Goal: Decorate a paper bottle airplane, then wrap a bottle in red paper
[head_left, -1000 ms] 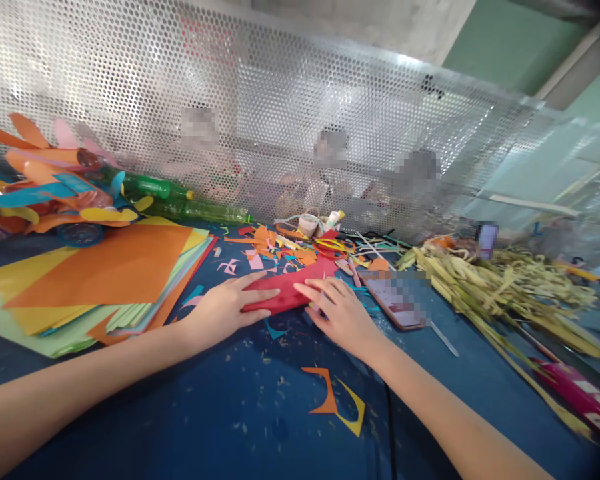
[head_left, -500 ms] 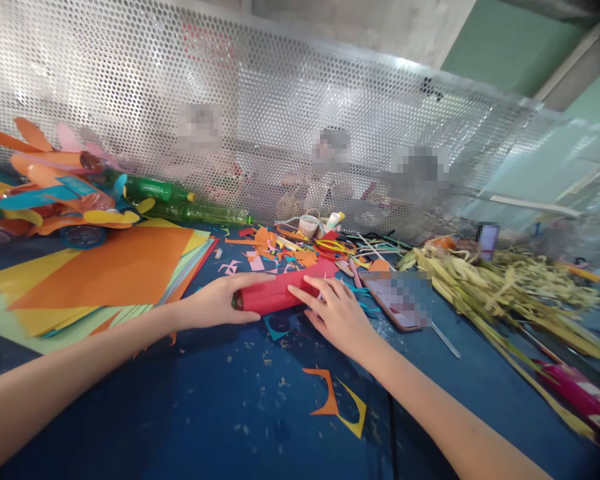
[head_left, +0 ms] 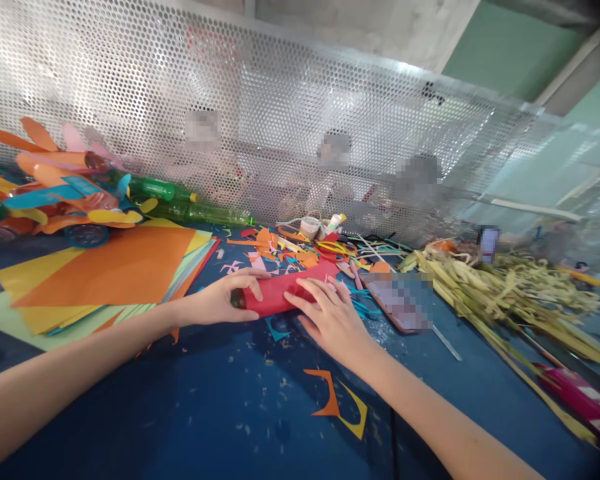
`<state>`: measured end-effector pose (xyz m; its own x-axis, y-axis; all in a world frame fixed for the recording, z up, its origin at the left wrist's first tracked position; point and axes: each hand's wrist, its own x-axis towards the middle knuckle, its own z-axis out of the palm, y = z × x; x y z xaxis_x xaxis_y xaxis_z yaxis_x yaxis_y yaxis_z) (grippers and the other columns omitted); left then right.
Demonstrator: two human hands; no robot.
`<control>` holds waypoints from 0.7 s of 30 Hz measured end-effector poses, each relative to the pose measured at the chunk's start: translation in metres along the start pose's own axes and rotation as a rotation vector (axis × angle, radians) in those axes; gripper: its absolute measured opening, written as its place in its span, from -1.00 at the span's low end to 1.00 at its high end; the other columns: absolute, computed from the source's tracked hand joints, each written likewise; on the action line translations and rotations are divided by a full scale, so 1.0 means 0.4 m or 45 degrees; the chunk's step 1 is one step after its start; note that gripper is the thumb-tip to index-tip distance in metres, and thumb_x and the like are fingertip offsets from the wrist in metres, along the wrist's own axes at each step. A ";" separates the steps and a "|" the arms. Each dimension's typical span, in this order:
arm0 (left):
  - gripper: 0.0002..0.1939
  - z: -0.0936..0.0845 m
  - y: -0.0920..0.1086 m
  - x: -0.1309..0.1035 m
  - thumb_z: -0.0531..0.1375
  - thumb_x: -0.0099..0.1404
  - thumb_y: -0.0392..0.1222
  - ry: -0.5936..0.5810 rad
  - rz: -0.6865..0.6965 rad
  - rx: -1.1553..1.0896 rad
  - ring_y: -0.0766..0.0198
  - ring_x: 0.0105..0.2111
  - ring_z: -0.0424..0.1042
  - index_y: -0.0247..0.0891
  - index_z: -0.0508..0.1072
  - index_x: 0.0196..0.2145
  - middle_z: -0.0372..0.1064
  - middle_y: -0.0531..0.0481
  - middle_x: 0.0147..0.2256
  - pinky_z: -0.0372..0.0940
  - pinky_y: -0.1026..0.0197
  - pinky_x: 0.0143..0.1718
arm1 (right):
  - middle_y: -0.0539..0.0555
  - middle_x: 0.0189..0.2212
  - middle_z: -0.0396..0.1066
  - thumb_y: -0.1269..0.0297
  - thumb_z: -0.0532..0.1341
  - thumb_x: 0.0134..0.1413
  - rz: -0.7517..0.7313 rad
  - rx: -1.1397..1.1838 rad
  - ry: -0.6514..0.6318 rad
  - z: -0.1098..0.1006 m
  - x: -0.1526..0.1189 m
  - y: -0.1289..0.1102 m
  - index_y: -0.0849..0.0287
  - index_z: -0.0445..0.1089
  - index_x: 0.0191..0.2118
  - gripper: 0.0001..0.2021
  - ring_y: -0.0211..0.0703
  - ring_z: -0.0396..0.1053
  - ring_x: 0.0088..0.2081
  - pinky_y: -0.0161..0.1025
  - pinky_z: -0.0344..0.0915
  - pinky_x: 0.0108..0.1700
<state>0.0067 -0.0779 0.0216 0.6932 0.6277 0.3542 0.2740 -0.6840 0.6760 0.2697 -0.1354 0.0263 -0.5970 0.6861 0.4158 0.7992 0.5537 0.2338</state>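
Note:
A sheet of red paper [head_left: 275, 291] is wrapped around a bottle [head_left: 238, 299], whose dark green end shows at the left. My left hand [head_left: 230, 297] closes around that left end, its thumb on the near side and its fingers curling over the paper. My right hand [head_left: 330, 313] presses bent fingers onto the paper toward the right, holding it against the bottle. The far right end of the paper flares out behind my right fingers. Most of the bottle is hidden by the paper.
Coloured paper sheets [head_left: 115, 267] and paper-and-bottle models [head_left: 80, 193] lie left. Paper scraps [head_left: 270, 247] are strewn behind my hands. A phone [head_left: 397, 300] and dried husk strips [head_left: 480, 287] lie right. Orange [head_left: 327, 393] and yellow cut-offs [head_left: 355, 413] lie in front. A perforated screen [head_left: 280, 100] stands behind.
My left index finger has curled down onto the red paper. My right fingers have shifted slightly left along it. The wrapped bottle stays in about the same place.

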 end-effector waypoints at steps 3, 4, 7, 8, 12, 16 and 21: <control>-0.85 -0.003 0.000 0.002 0.26 0.15 -0.18 -0.026 -0.004 -0.053 0.18 0.17 0.14 -0.19 0.33 -0.38 0.15 -0.07 0.15 0.08 0.04 0.16 | 0.12 0.13 0.25 0.34 0.09 0.19 0.016 0.024 -0.021 -0.001 0.001 0.001 0.10 0.26 0.11 -0.64 -0.02 0.21 0.11 0.11 0.01 0.21; -0.86 -0.004 0.001 0.003 0.26 0.15 -0.18 -0.039 -0.012 -0.064 0.18 0.18 0.13 -0.20 0.34 -0.39 0.15 -0.06 0.16 0.08 0.04 0.17 | 0.12 0.13 0.26 0.34 0.09 0.19 0.025 0.026 -0.021 0.000 0.001 0.003 0.14 0.28 0.10 -0.65 -0.03 0.23 0.10 0.10 0.00 0.22; -0.85 -0.007 0.001 0.004 0.27 0.15 -0.18 -0.064 -0.047 -0.111 0.18 0.19 0.11 -0.20 0.34 -0.41 0.14 -0.04 0.16 0.07 0.05 0.17 | 0.14 0.09 0.31 0.35 0.07 0.20 0.062 0.034 -0.004 0.000 0.001 0.018 0.20 0.33 0.04 -0.69 -0.03 0.27 0.07 0.07 0.03 0.22; -0.85 -0.008 0.000 0.005 0.28 0.14 -0.18 -0.068 -0.060 -0.131 0.18 0.19 0.11 -0.20 0.35 -0.41 0.13 -0.03 0.17 0.07 0.05 0.16 | 0.14 0.08 0.33 0.35 0.06 0.20 0.076 0.041 0.005 0.000 0.000 0.024 0.21 0.34 0.02 -0.70 -0.04 0.29 0.07 0.06 0.05 0.21; -0.85 -0.012 -0.009 0.008 0.29 0.13 -0.16 -0.080 -0.119 -0.246 0.13 0.20 0.09 -0.21 0.38 -0.40 0.14 -0.06 0.17 0.10 0.05 0.12 | 0.08 0.03 0.39 0.37 0.04 0.22 0.113 0.078 0.039 -0.005 -0.006 0.048 0.16 0.40 -0.03 -0.72 -0.07 0.33 0.04 0.05 0.10 0.19; -0.74 -0.012 -0.016 0.010 0.23 0.20 -0.07 -0.012 -0.226 -0.485 0.06 0.20 0.10 -0.26 0.33 -0.53 0.24 -0.12 0.11 0.00 -0.03 0.16 | 0.08 0.00 0.43 0.39 0.06 0.20 0.133 0.105 0.077 -0.001 -0.011 0.067 0.17 0.42 -0.04 -0.73 -0.04 0.35 0.03 0.06 0.14 0.17; -0.73 -0.004 -0.021 0.008 0.25 0.19 -0.07 0.010 -0.275 -0.616 0.02 0.21 0.06 -0.26 0.31 -0.52 0.21 -0.12 0.13 -0.05 -0.06 0.17 | 0.15 -0.03 0.44 0.37 0.08 0.18 0.152 0.268 0.112 0.013 -0.016 0.080 0.20 0.38 -0.05 -0.75 -0.04 0.36 0.01 0.00 0.23 0.12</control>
<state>0.0057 -0.0697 0.0182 0.6495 0.7393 0.1774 0.0700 -0.2905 0.9543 0.2987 -0.1195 0.0267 -0.4835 0.7138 0.5067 0.8261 0.5635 -0.0056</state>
